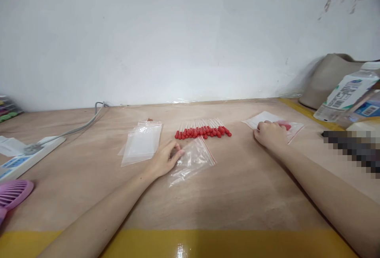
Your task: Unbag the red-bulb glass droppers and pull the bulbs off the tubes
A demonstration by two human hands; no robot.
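Note:
My left hand [166,158] has its thumb and index finger closed on the edge of a clear zip bag [194,159] with a red seal line. The bag lies flat on the table and looks empty. Just beyond it is a row of thin white sticks with red tips [203,132], several of them side by side, tips toward me. Over to the right, my right hand [270,133] rests with curled fingers on another zip bag [293,128]. Something red shows inside that one; my hand partly covers it.
Flat zip bags [141,143] lie stacked left of my left hand. A power strip [35,157] with a grey cable and a pink plastic fan-like object [16,194] are at far left. A bottle [346,93] and a grey container [329,76] stand at right. Yellow tape [222,242] lines the front edge.

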